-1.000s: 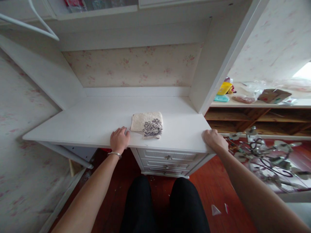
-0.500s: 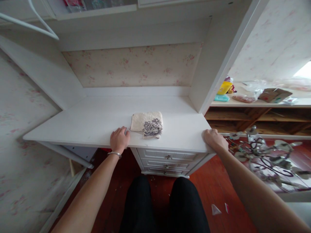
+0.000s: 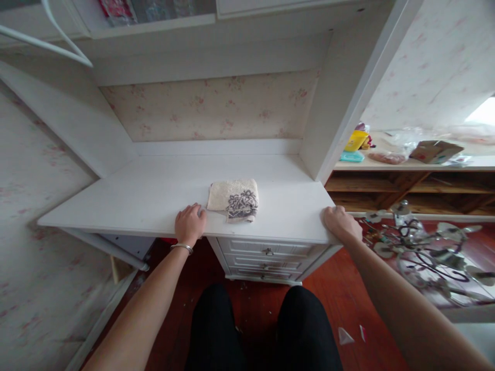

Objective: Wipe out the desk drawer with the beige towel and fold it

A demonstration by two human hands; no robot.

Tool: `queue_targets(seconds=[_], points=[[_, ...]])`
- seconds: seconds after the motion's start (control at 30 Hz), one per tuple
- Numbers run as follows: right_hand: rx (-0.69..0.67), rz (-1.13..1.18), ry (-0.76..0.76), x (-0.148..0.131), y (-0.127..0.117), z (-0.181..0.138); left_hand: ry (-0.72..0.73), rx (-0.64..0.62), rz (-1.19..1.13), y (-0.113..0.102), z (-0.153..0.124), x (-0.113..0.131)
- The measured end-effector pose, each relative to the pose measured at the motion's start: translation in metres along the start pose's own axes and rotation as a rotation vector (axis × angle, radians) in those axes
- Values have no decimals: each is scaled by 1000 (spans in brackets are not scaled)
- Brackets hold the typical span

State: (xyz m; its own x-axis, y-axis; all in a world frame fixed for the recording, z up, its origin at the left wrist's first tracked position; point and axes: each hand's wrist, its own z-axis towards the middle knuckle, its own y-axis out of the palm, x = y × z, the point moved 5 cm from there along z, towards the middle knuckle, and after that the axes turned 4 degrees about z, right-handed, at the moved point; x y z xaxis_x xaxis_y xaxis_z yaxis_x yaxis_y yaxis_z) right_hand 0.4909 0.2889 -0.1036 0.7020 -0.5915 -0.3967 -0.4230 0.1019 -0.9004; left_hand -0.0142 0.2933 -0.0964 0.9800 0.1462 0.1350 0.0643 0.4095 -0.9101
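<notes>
My left hand [image 3: 191, 223] rests on the front edge of a white desk [image 3: 162, 193], fingers lying on the top and a metal bangle round the wrist. Just right of those fingers lies a folded cream towel [image 3: 232, 196] with a dark grey flower pattern; the hand is close to it but does not hold it. At the desk's right front corner, my right hand [image 3: 341, 222] is closed over the edge, its fingertips partly hidden. Beneath the top, between the hands, are white drawers [image 3: 266, 252] with small knobs, all pushed in.
A white hutch with an upper shelf stands over the desk. At right, a low wooden shelf unit [image 3: 363, 184] carries a yellow container [image 3: 356, 140], plastic bags and a cardboard box [image 3: 436, 151]. A chandelier [image 3: 425, 252] is on the right. Scraps lie on the red floor.
Both hands keep their places on the desk and the towel stays put. My knees have moved slightly apart, and the camera view has tilted a little upward.
</notes>
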Motion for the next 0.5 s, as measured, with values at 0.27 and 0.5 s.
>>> queue_targets(seconds=[0.27,0.5], points=[[12,11,11,-3,-3,-3,122,54,-57,-6,6,4],[-15,25,14,-2,-3,2,650,-66,-165,-27,16,95]])
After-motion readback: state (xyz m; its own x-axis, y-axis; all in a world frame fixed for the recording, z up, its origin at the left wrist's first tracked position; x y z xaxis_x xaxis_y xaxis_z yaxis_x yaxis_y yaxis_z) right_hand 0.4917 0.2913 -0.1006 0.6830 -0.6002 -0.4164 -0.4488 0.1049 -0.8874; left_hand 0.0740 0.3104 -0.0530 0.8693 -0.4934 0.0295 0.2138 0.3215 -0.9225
